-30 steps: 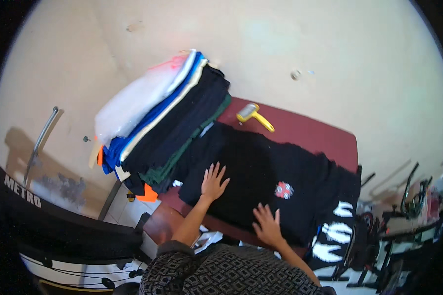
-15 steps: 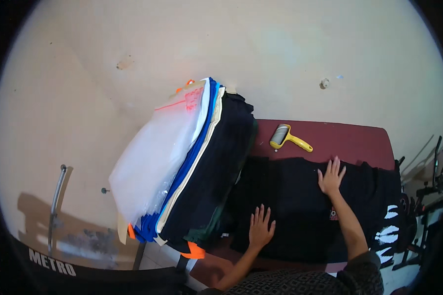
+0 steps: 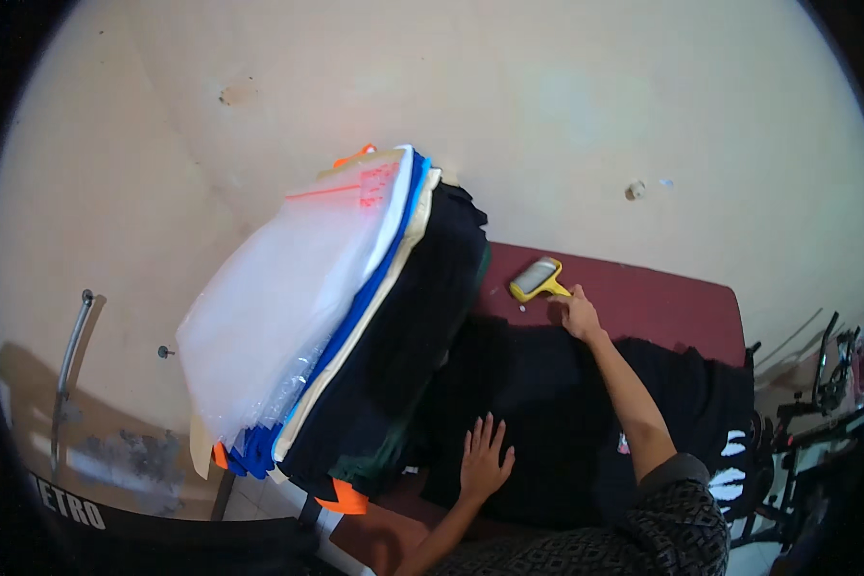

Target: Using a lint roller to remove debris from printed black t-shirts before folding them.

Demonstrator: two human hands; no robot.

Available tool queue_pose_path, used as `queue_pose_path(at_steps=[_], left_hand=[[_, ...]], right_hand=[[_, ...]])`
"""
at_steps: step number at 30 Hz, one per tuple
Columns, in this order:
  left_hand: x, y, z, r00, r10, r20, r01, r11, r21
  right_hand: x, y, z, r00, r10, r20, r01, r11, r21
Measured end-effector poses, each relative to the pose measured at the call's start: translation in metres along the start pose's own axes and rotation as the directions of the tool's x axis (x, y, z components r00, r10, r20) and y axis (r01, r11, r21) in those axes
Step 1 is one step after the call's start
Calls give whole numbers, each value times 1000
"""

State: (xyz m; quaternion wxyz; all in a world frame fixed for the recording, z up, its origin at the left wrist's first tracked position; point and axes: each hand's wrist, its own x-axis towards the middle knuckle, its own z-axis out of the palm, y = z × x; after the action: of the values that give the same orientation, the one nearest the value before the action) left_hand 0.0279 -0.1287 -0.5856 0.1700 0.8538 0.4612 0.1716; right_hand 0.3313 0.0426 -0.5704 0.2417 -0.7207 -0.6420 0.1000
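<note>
A black T-shirt [image 3: 547, 413] with white printed marks near its right end lies spread over the dark red padded surface. Flat on the fabric, fingers stretched out, rests my left hand [image 3: 487, 461]. Beyond the shirt's far edge my right hand [image 3: 578, 315] is closed around the end of a yellow handle. That handle belongs to a lint roller [image 3: 538, 278] with a grey roll, which lies on the red surface. My right forearm crosses over the shirt and partly covers a small patch of print on it.
A tall leaning stack of folded garments [image 3: 384, 336], topped by clear plastic bags [image 3: 278, 288], stands left of the shirt. The dark red padded surface [image 3: 643, 298] meets a beige wall behind. Black metal equipment [image 3: 806, 422] stands at right, and a metal bar [image 3: 70, 374] at left.
My right hand has left the shirt, reached farther up and left, and taken hold of the lint roller's handle. My left hand stays flat on the shirt. The view has shifted slightly.
</note>
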Motion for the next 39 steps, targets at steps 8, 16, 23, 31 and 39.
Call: queue_pose_path(at_steps=[8, 16, 23, 31, 39], left_hand=[[36, 21, 4, 999, -47, 3, 47, 998, -32], [160, 4, -19, 993, -75, 87, 69, 996, 63], [147, -35, -28, 971, -235, 55, 230, 970, 78], [145, -55, -6, 984, -114, -140, 109, 993, -37], [118, -54, -51, 960, -240, 147, 266, 943, -199]], right_hand=[[-269, -87, -66, 975, 176, -133, -133, 949, 286], [-403, -127, -59, 582, 798, -155, -683, 583, 439], [-280, 3, -55, 706, 560, -433, -471, 828, 304], [-266, 11, -70, 677, 708, -204, -453, 618, 642], [-492, -69, -99, 688, 668, 283, -548, 222, 807]])
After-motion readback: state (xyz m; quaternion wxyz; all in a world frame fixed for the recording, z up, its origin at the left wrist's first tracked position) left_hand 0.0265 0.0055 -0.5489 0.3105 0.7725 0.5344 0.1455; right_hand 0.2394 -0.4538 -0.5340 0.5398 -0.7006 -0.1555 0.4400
